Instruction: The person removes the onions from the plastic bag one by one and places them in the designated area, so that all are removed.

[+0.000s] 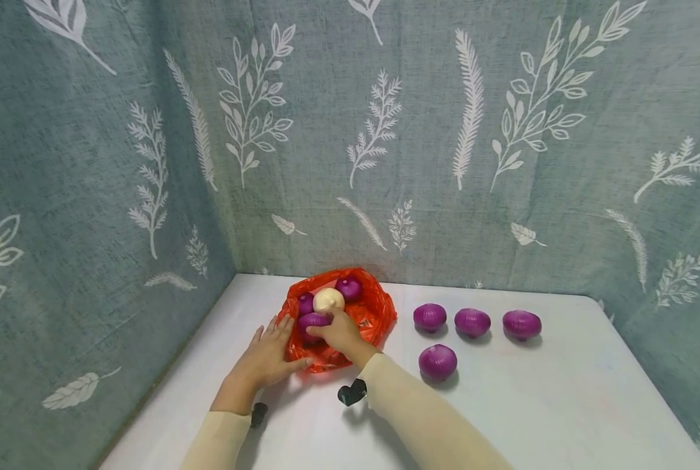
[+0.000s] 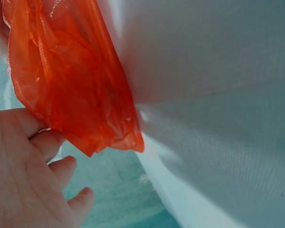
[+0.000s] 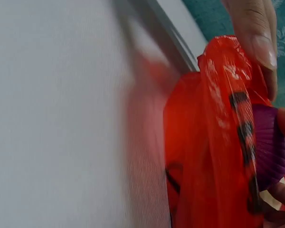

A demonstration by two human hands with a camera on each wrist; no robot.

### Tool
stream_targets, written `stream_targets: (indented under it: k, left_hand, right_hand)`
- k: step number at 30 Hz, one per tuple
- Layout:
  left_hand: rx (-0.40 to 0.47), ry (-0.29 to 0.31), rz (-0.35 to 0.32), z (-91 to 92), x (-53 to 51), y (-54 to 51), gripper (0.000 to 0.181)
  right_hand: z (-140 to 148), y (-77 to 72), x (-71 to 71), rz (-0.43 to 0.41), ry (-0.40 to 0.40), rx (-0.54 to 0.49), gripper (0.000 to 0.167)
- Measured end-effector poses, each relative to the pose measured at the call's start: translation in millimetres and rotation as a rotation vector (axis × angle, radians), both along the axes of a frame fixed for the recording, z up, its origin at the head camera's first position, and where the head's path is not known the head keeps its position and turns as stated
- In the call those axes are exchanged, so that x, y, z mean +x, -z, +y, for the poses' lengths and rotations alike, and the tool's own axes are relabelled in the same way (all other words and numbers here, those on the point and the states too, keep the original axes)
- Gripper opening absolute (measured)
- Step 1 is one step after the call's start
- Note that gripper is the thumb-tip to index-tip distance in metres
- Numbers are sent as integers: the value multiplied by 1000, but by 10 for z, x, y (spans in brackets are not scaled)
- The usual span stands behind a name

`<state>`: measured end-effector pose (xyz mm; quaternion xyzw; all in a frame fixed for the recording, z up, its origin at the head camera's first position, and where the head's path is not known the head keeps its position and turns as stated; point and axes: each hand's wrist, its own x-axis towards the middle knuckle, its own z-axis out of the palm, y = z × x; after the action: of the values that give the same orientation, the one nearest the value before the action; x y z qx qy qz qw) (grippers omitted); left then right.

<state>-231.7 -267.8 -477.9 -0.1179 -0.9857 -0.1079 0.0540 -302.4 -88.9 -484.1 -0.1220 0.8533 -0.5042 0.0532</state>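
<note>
The right hand [image 1: 343, 331] grips a glossy purple ribbed onion [image 1: 311, 326] inside the crinkled red plastic bag [image 1: 387, 314], just beside a round cream-coloured onion [image 1: 328, 299]. The left hand [image 1: 270, 356], fingers spread and grasping nothing, rests against the bag's left side, while four purple onions [image 1: 438, 362] sit apart to the right on the white table [image 1: 561, 405].

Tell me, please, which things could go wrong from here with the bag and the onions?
The red bag might fold inward and catch the right hand, as its rim looks thin and crumpled.
The purple onion held by that hand could slip, as it is rounded, or knock the pale onion beside it.
The nearest loose onion on the table could perhaps roll if the right sleeve brushes it.
</note>
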Motion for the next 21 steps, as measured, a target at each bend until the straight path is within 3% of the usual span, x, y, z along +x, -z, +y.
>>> stream_targets:
  k: [11,21]
  left_hand:
    - [12,5,-3,4,-10,10,108]
    - [30,-1,7,-12,10,37,108]
  right_hand:
    - [215,-74,-17,41,-35,99,71]
    - [356,-124,16,112,-119,169,67]
